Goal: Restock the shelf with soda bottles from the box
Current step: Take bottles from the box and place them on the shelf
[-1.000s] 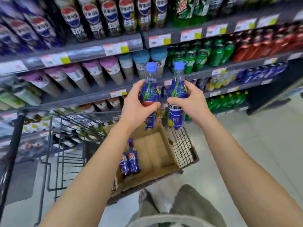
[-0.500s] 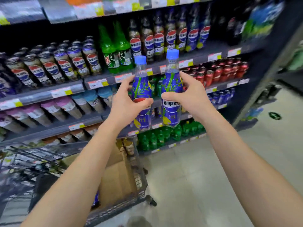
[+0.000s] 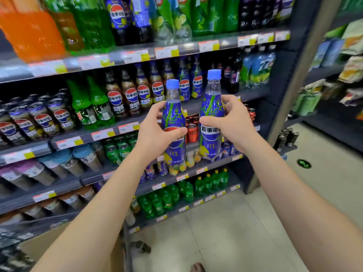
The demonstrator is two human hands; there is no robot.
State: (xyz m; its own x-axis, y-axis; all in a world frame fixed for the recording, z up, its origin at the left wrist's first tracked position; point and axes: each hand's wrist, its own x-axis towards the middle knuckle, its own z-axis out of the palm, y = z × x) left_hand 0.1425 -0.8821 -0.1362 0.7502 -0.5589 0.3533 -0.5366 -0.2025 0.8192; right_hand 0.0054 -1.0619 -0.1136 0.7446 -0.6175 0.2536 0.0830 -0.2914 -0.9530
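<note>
Store shelves [image 3: 110, 132], pale floor [image 3: 225, 232]; left hand [image 3: 155, 136] fingers [image 3: 157, 108] clamped round left bottle [image 3: 173, 116], right hand [image 3: 234, 122] round right bottle [image 3: 212, 108].

Pale tiled floor [image 3: 225, 232], dark side rack [image 3: 332, 132]

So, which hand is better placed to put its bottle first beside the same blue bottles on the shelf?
Probably the right hand. The right bottle is held higher, nearer the level of the matching blue bottles on the shelf. The left hand holds the left bottle lower. Both are upright.
</note>
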